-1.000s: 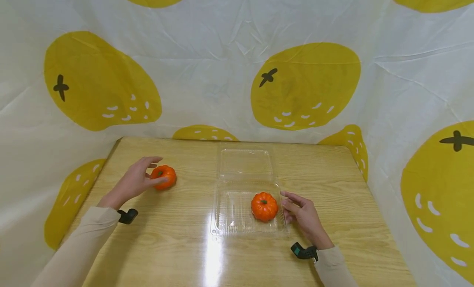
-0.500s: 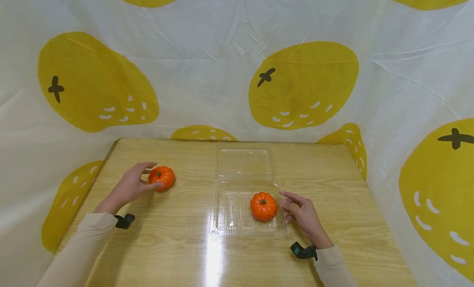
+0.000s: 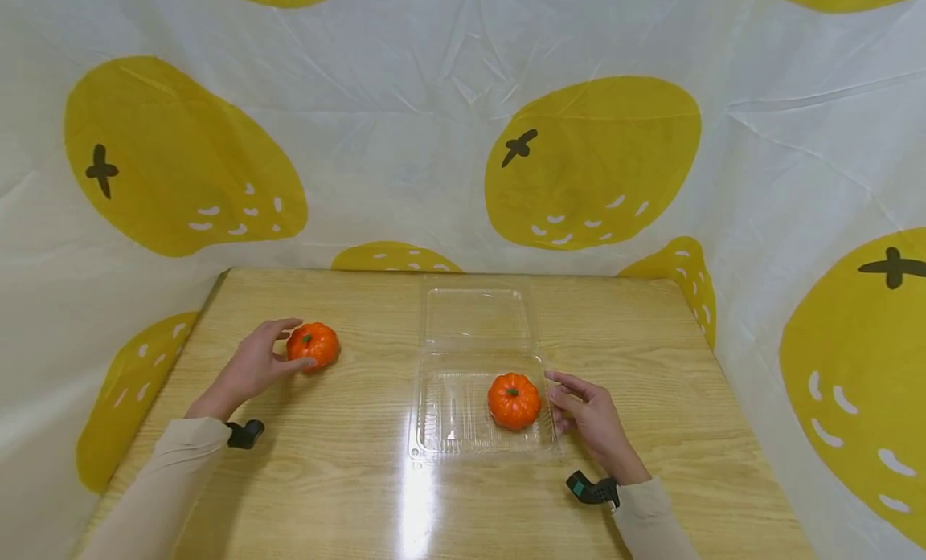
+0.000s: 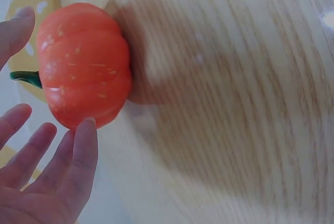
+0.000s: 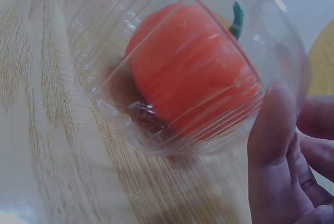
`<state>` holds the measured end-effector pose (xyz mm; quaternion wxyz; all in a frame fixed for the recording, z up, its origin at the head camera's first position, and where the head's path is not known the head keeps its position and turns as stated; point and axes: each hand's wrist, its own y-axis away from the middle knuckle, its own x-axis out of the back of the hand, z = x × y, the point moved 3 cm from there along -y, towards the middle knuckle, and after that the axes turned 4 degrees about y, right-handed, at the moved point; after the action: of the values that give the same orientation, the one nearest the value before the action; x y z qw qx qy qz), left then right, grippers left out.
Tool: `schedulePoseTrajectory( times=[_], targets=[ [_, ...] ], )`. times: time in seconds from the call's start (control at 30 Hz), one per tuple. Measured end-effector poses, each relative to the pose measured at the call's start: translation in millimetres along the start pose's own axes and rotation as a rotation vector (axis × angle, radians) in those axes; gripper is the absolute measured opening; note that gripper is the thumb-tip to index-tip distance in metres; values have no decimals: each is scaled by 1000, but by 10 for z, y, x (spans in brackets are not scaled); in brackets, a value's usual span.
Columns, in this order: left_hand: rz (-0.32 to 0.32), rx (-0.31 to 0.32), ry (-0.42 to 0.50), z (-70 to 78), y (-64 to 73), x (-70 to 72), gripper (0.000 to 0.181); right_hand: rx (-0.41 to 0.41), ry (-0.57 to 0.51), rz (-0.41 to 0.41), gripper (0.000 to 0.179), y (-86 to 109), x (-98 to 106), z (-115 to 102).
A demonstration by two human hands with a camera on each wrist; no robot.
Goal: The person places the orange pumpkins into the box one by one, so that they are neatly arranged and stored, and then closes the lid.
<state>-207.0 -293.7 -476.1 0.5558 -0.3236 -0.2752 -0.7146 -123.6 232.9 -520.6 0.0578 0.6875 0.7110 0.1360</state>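
An orange toy pumpkin [image 3: 313, 346] with a green stem sits on the left part of the table. My left hand [image 3: 255, 365] reaches around it, thumb and fingers spread on opposite sides. In the left wrist view, a fingertip meets the lower edge of the pumpkin [image 4: 86, 67], while the thumb appears apart from it. A clear plastic clamshell container [image 3: 456, 443] lies with its lid [image 3: 477, 317] folded back behind it. A second pumpkin [image 3: 514, 402] rests in the container's right half. My right hand [image 3: 589, 419] pinches the container's right rim, the thumb visible through the right wrist view.
The wooden table [image 3: 347, 496] carries the container near its middle. White cloth [image 3: 405, 174] printed with large yellow fruit rises behind the table and along both sides. A strip of light reflects off the tabletop below the container.
My left hand has drawn slightly nearer and to the left around the pumpkin. The right hand and container keep their place; the whole view shifts a little.
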Motion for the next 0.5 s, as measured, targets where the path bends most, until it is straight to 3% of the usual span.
schedulePoseTrajectory(
  times=[0.5],
  targets=[
    [12, 14, 5, -122, -32, -83, 77, 18, -3, -2, 47, -15, 8, 20]
  ],
)
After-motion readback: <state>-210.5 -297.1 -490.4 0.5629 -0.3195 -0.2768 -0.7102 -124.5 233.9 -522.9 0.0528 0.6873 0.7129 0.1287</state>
